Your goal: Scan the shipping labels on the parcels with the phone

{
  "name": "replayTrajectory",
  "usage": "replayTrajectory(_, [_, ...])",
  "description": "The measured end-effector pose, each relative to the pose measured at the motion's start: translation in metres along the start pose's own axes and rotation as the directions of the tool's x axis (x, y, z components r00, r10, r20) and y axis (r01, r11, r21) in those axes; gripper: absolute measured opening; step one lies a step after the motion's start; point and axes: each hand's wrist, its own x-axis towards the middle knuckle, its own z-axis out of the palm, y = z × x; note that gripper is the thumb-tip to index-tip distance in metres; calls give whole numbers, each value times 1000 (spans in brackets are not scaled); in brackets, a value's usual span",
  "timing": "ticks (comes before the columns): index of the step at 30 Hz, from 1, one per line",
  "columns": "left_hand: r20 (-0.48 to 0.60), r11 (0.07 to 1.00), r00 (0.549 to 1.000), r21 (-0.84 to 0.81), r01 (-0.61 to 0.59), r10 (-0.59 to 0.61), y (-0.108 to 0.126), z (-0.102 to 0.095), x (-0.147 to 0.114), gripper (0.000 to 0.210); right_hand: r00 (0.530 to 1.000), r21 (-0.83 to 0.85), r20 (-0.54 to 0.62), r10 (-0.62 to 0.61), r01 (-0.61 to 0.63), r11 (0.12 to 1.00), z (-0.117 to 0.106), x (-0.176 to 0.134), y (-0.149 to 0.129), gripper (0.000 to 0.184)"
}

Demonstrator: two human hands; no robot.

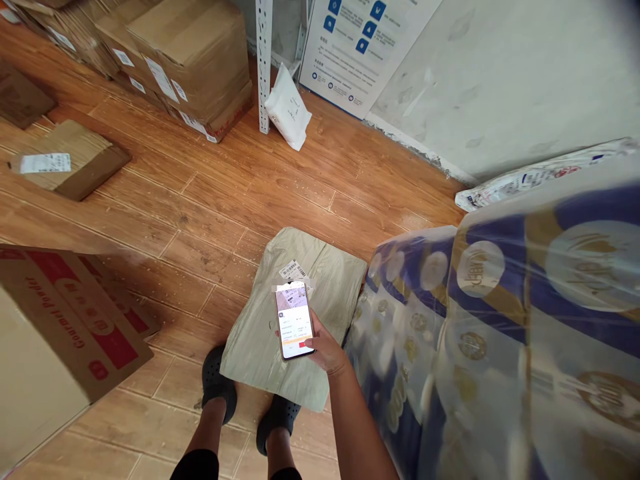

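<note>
My right hand holds a smartphone with its lit screen facing up, over a pale green-grey parcel bag that lies on the wooden floor. A barcode label sits on the bag just beyond the phone. My two feet in dark clogs stand at the bag's near edge. My left hand is out of view.
A large plastic-wrapped blue, white and gold pack stands at the right. An open red-printed carton lies at the left. Stacked cardboard boxes, a flat box, a white mailer, a metal rack post and a notice board lie farther off.
</note>
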Motion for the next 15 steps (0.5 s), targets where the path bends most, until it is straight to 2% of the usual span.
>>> replayTrajectory(6, [-45,1000,999,-8,8,-8,-3,-11,-21,63,999,48,12,-50,49,998,29,-15,-5,87])
replayTrajectory(15, [-154,999,988,-46,-28,21,22,-37,-5,60,997,4,49,-60,60,998,63,-30,-5,80])
